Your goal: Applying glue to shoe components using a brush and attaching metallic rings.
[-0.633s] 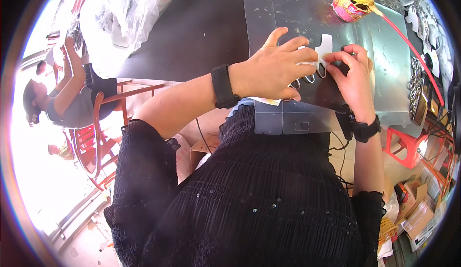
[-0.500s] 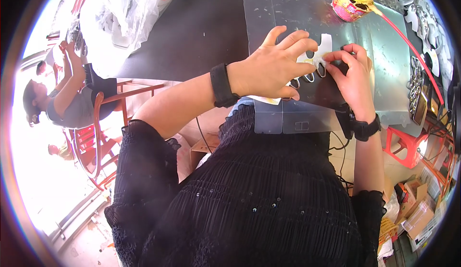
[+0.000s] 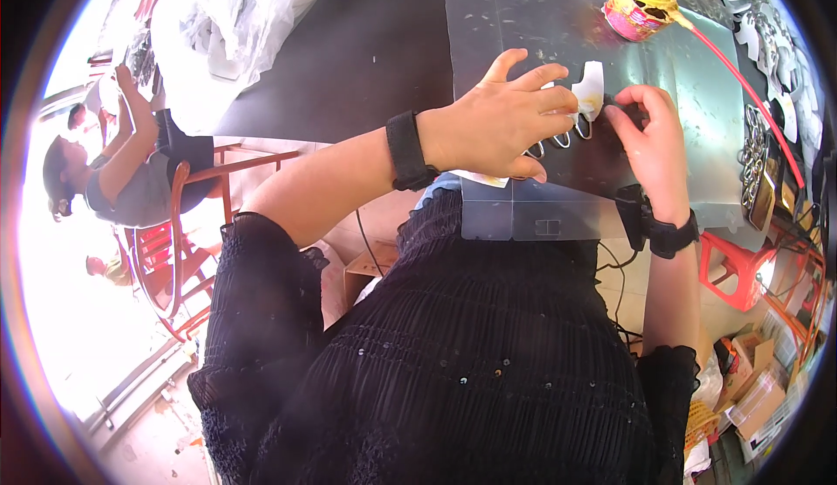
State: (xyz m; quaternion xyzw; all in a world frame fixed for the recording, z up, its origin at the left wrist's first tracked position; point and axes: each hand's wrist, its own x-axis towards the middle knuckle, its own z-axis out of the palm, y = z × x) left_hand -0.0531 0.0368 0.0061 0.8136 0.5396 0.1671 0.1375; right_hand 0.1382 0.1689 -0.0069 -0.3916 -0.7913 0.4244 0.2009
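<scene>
A short white strip (image 3: 592,84) with a yellowish patch stands out past my left fingertips, and its lower end meets an oval metal ring (image 3: 584,126). My left hand (image 3: 501,123) is spread over a row of such rings and strips, its fingertips close to or on them; the palm hides most of the row. Another metal ring (image 3: 561,140) shows under the fingers. Just right of the strip, my right hand (image 3: 652,140) is apart from it, thumb and forefinger curved with a gap between the tips. A white piece with yellow marks (image 3: 484,179) lies below my left palm.
A yellow-topped tub (image 3: 641,5) with a red-handled tool (image 3: 741,71) stands at the back right. Metal rings (image 3: 752,158) are heaped on the right, white pieces (image 3: 758,14) behind. Plastic bags (image 3: 235,31) lie back left. Another person (image 3: 131,162) sits far left.
My right hand has let go of the white strip and moved a little right. The strip's lower end now looks narrowed at the ring. My left hand stays almost in place.
</scene>
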